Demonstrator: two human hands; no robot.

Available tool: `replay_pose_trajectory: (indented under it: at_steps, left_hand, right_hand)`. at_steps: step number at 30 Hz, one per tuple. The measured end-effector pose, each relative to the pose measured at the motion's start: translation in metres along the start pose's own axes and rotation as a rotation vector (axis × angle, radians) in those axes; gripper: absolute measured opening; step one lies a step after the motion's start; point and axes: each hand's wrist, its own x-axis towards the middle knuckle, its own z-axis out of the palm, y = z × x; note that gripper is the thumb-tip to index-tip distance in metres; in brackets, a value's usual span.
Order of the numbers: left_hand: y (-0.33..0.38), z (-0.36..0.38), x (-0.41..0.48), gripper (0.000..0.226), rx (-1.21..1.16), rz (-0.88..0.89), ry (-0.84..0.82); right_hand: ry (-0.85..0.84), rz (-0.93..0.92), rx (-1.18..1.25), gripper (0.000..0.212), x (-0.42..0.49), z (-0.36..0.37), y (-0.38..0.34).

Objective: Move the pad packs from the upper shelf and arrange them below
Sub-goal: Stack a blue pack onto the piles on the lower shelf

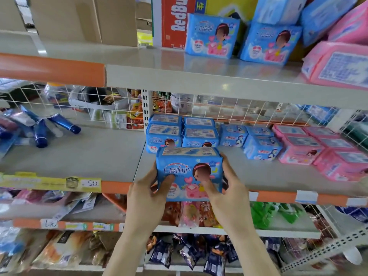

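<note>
A blue pad pack [189, 168] is held upright between both hands at the front edge of the lower shelf [103, 156]. My left hand [148, 193] grips its left side with the thumb on the front. My right hand [225, 190] grips its right side the same way. Just behind it on the lower shelf stand two stacks of blue packs [182, 132], then smaller blue packs [251, 140] and pink packs [312, 148] to the right. On the upper shelf [159, 72] stand two blue packs [212, 35] [269, 43], with more blue and pink packs [336, 64] piled at the right.
Blue tubes [43, 130] lie at the left of the lower shelf. A white wire grid [229, 110] backs that shelf. Cardboard boxes [83, 18] and a red carton [175, 20] stand on the upper shelf. Snack bags [191, 214] fill the shelves below.
</note>
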Motion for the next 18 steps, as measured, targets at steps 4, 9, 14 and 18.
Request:
replay_pose_trajectory:
  at_steps: [4, 9, 14, 18]
  left_hand:
    - [-0.011, 0.023, 0.011, 0.008, -0.064, -0.047, 0.029]
    - [-0.003, 0.056, 0.025, 0.017, -0.172, -0.150, 0.021]
    - [0.006, 0.067, 0.038, 0.027, -0.200, -0.150, 0.077]
    - [0.002, 0.058, 0.046, 0.042, -0.142, -0.146, 0.083]
  right_hand:
    - [-0.010, -0.011, -0.040, 0.063, 0.022, -0.002, 0.024]
    - [-0.046, -0.016, -0.093, 0.070, 0.047, -0.010, 0.044]
    - [-0.041, -0.100, -0.090, 0.073, 0.074, -0.017, 0.050]
    - [-0.022, -0.040, -0.068, 0.080, 0.074, -0.002, 0.052]
